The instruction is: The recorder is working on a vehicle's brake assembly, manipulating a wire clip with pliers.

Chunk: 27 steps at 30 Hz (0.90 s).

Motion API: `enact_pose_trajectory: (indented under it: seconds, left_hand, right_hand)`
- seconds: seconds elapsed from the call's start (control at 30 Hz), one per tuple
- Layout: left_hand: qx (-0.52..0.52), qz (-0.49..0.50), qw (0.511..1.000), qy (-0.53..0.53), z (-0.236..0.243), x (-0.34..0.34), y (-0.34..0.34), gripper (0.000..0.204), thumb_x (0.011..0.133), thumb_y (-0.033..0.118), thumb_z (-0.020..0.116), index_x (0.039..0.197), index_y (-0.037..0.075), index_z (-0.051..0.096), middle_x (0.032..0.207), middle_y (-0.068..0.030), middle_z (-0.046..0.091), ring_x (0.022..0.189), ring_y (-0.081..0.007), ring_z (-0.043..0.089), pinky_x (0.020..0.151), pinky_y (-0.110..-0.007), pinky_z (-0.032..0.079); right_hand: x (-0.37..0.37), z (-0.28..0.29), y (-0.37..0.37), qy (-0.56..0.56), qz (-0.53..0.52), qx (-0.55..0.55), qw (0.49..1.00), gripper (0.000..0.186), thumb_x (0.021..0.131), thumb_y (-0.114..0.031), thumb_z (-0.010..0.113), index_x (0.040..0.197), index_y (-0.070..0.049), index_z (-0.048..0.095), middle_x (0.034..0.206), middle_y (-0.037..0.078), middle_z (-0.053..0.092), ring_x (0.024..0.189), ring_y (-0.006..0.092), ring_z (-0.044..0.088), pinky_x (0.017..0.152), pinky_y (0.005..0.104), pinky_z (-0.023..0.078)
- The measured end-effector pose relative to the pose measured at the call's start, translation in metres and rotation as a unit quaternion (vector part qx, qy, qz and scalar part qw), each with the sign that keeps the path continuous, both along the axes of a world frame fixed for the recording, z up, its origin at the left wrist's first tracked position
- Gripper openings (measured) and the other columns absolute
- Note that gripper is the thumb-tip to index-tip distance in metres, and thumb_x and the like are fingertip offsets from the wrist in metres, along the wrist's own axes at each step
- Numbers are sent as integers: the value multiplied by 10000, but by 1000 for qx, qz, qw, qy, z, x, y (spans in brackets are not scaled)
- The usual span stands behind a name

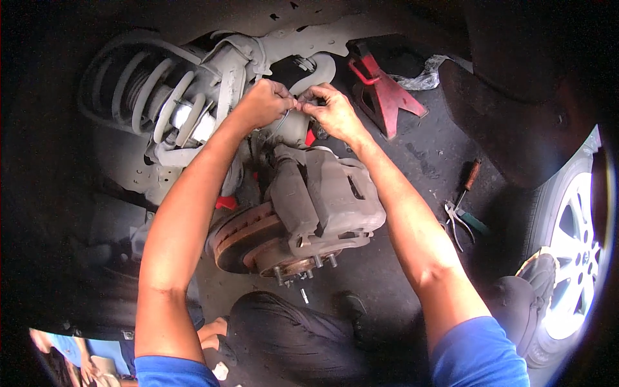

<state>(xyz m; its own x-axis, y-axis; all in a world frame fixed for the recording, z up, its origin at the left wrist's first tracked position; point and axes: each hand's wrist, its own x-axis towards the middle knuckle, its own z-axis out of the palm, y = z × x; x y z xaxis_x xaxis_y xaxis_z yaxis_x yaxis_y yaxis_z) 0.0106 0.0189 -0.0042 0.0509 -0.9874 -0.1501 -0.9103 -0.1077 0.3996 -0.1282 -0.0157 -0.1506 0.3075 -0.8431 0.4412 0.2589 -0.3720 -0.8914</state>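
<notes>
Thin pale wire near caliper

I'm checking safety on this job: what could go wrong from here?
The left hand and right hand meet at their fingertips; anything small pinched there could slip and get lost. Wheel studs stick out and appear near a dark-trousered leg, which might get jabbed. Pliers lie loose on the floor, so someone could step on them.
</notes>
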Motion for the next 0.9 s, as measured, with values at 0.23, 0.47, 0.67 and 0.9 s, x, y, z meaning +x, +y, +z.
enact_pose_trajectory:
  seconds: [0.23,0.47,0.67,0.9]
  left_hand:
    - [-66,-35,990,-122,5,-10,5,231,770,167,666,853,-29,757,831,-216,736,790,-279,724,770,-380,551]
    - [-24,-62,967,-246,2,-6,-8,228,832,184,657,873,-20,751,708,-144,705,664,-171,660,645,-349,517]
    - [81,191,977,-38,0,-6,-13,221,850,194,693,829,-20,745,715,-73,670,638,-158,595,587,-326,470]
    - [37,6,998,-57,8,-17,8,254,885,220,731,958,-20,697,880,-73,700,750,-151,633,662,-302,510]
  right_hand:
    - [-2,5,0,-53,15,-19,998,294,851,-296,761,998,-42,740,1019,156,628,975,300,642,879,392,504]
    - [-2,4,4,30,-102,-153,983,331,796,-216,740,1084,-57,712,1067,131,611,1093,333,573,967,413,461]
    - [0,5,4,96,-110,-210,967,341,781,-206,720,1091,-64,714,1094,147,613,1091,343,557,971,440,451]
    - [2,-6,-3,49,-83,-77,992,298,797,-206,718,1059,-63,726,1066,124,635,1082,336,564,962,424,464]
